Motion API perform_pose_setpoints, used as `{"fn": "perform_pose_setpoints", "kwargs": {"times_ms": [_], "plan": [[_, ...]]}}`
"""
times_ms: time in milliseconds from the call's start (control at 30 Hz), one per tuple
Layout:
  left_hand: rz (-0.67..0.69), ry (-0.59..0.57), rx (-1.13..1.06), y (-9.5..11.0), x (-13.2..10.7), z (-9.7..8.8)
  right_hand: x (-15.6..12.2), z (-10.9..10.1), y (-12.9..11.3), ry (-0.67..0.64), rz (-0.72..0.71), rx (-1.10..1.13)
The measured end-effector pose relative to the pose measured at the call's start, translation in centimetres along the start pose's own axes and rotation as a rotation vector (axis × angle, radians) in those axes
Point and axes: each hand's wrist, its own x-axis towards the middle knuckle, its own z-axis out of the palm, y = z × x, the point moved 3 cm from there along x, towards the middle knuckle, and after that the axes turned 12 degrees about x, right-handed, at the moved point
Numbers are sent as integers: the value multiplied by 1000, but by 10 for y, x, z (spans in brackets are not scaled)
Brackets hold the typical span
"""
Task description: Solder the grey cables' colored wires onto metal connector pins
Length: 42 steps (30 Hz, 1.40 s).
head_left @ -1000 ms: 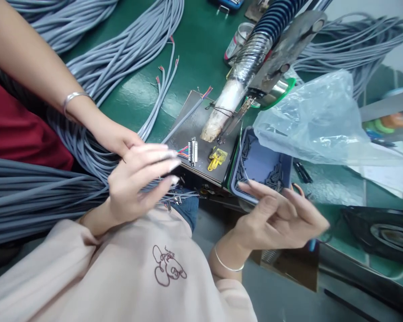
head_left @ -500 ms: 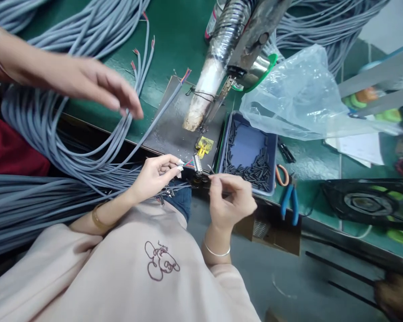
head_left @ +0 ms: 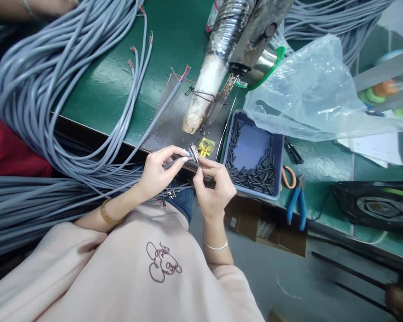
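My left hand [head_left: 163, 172] is closed in a pinch on the thin coloured wires [head_left: 190, 155] of a grey cable, right behind a multi-pin metal connector [head_left: 194, 153]. The connector is tilted over the bench edge. My right hand [head_left: 216, 183] has come up against the connector's near side, thumb and forefinger pinched together. A thin, dark sliver shows between those fingertips, too small to name. Below my hands, more small connectors [head_left: 171, 193] lie at my lap among grey cables.
A blue bin [head_left: 251, 138] of short black sleeves stands right of my hands, with blue-handled pliers [head_left: 297, 203] beside it. A wrapped tube and metal arm [head_left: 204, 85] overhang the metal plate. Cable coils [head_left: 53, 58] cover the left bench. Another person's arm [head_left: 47, 6] is at top left.
My right hand has moved left and up to the connector, which has tilted. The other person's hand has withdrawn toward the top left, and the coil there has shifted onto the bench.
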Motion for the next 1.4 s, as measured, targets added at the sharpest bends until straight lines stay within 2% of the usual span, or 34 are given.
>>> {"fn": "perform_pose_setpoints", "kwargs": {"times_ms": [400, 733, 900, 1200, 1400], "plan": [[53, 61, 83, 12, 20, -4, 13, 4, 4, 1, 14, 13], [92, 107, 78, 16, 23, -5, 19, 4, 0, 28, -38, -16], [86, 77, 63, 16, 24, -5, 18, 4, 0, 43, -47, -31], [-58, 35, -72, 9, 24, -2, 17, 5, 0, 58, -76, -46], [-186, -25, -312, -2, 21, 5, 12, 6, 5, 32, 12, 16]]}}
